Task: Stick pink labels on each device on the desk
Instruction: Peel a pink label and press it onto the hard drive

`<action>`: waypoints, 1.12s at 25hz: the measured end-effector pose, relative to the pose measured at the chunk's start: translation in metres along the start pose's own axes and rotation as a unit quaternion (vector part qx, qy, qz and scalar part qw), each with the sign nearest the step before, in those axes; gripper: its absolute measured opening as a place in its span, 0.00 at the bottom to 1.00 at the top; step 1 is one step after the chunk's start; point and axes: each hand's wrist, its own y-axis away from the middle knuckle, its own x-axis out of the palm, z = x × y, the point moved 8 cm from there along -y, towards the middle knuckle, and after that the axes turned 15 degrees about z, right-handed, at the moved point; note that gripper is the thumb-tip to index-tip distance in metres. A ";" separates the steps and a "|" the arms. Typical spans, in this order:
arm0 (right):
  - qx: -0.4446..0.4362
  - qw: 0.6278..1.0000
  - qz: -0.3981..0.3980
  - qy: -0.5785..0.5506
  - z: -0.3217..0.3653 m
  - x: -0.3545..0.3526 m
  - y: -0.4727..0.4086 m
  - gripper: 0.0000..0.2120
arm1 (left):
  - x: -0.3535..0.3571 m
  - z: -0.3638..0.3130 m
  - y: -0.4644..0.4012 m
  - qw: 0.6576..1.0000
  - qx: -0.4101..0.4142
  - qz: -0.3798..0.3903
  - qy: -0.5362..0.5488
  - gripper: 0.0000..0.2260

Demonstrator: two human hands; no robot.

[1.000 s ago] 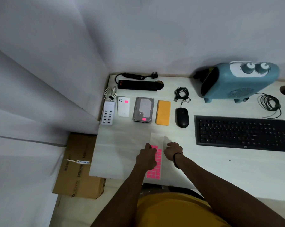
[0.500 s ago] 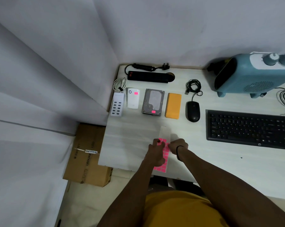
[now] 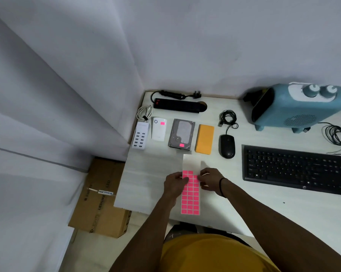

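Pink rectangular labels in a grid on a pale backing sheet (image 3: 190,195) lie at the near edge of the whitish wood-grain surface (image 3: 150,173), the bare far strip of the sheet reaching toward the hard drive. Left hand (image 3: 174,185) grips the sheet's left edge near its far pink rows, thumb lying over the labels. Right hand (image 3: 210,178), a dark band at the wrist, pinches at the sheet's right edge; whether a label is lifted between the fingertips cannot be made out.

Row of devices farther back, left to right: white multi-port USB charging block (image 3: 140,138) with coiled white cable, no label visible; white rounded plug-in unit (image 3: 159,128) bearing a pink label; bare silver hard drive (image 3: 181,133) bearing a pink label at its near edge; flat orange rectangular power bank (image 3: 204,139), no label visible; black wired mouse (image 3: 227,146) with bundled cord. Black power strip (image 3: 176,105) lies along the far edge by the wall. Black keyboard (image 3: 295,167) sits right of the mouse, cut off by the frame's right edge. Blue fan heater with two knobs (image 3: 297,107) stands far right, also partly cut off.

Brown cardboard box (image 3: 100,199) sits on the floor left of the surface, partly under it; its printing is too blurred to read fully.
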 end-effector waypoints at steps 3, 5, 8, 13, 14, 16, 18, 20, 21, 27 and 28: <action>-0.075 0.982 -0.089 0.147 0.033 -0.013 0.021 0.13 | 0.008 -0.007 0.005 0.997 0.019 -0.001 0.075 0.11; -0.168 0.932 -0.175 0.269 0.062 -0.017 0.043 0.14 | 0.010 -0.016 0.009 0.993 0.036 -0.008 0.116 0.09; -0.257 0.876 -0.174 0.369 0.084 -0.005 0.063 0.09 | 0.019 -0.033 0.016 0.987 0.068 0.005 0.144 0.08; -0.269 0.863 -0.182 0.387 0.082 -0.010 0.075 0.11 | 0.041 -0.048 0.026 0.985 0.094 0.044 0.137 0.10; -0.272 0.860 -0.182 0.390 0.081 -0.011 0.077 0.10 | 0.046 -0.050 0.028 0.984 0.099 0.051 0.139 0.09; -0.281 0.852 -0.186 0.400 0.080 -0.014 0.082 0.10 | 0.054 -0.053 0.035 0.982 0.110 0.064 0.143 0.09; -0.285 0.849 -0.190 0.403 0.078 -0.016 0.086 0.10 | 0.059 -0.055 0.040 0.980 0.117 0.072 0.145 0.09; -0.287 0.847 -0.188 0.406 0.077 -0.019 0.089 0.09 | 0.063 -0.055 0.046 0.980 0.118 0.072 0.144 0.09; -0.288 0.846 -0.188 0.408 0.076 -0.019 0.091 0.09 | 0.064 -0.054 0.048 0.980 0.118 0.071 0.141 0.09; -0.291 0.857 -0.157 0.394 0.061 -0.023 0.097 0.11 | 0.074 -0.044 0.059 0.983 0.128 0.072 0.109 0.08; -0.295 0.859 -0.150 0.392 0.058 -0.023 0.098 0.11 | 0.076 -0.040 0.061 0.984 0.127 0.071 0.106 0.08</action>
